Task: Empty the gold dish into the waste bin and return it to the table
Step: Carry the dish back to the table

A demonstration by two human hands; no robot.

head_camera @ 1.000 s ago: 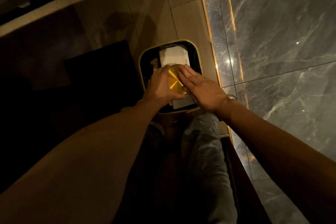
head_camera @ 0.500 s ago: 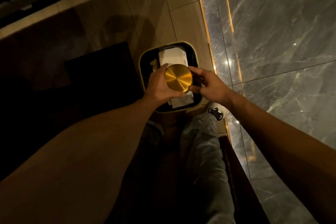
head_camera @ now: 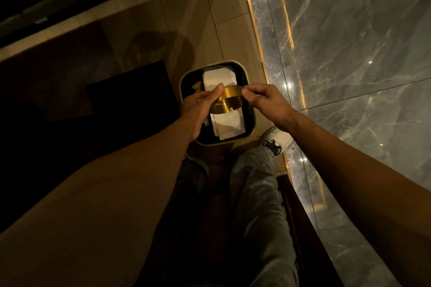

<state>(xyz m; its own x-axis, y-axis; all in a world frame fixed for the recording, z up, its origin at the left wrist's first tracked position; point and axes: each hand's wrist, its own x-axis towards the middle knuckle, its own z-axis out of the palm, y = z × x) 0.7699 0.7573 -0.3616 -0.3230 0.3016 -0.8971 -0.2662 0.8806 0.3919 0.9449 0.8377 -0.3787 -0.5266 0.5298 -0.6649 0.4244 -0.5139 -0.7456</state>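
Observation:
The round gold dish (head_camera: 229, 100) hangs over the waste bin (head_camera: 186, 79), turned so that its shiny side wall faces me. My left hand (head_camera: 200, 109) grips its left edge, thumb on the top. My right hand (head_camera: 263, 100) pinches its right edge with the fingertips. The bin is a rounded square with a pale rim and a dark inside, standing on the floor in front of my feet. White paper or cardboard (head_camera: 226, 123) lies inside it, under the dish. No table is in view.
A grey marble wall (head_camera: 349, 53) with a lit gold strip runs along the right, close to the bin. A dark mat (head_camera: 128, 91) lies on the tan floor tiles to the bin's left. My legs and a shoe (head_camera: 277, 140) stand just behind the bin.
The dish has rolled from showing its flat round bottom to showing its side wall. My right hand went from lying flat against it to pinching its right edge.

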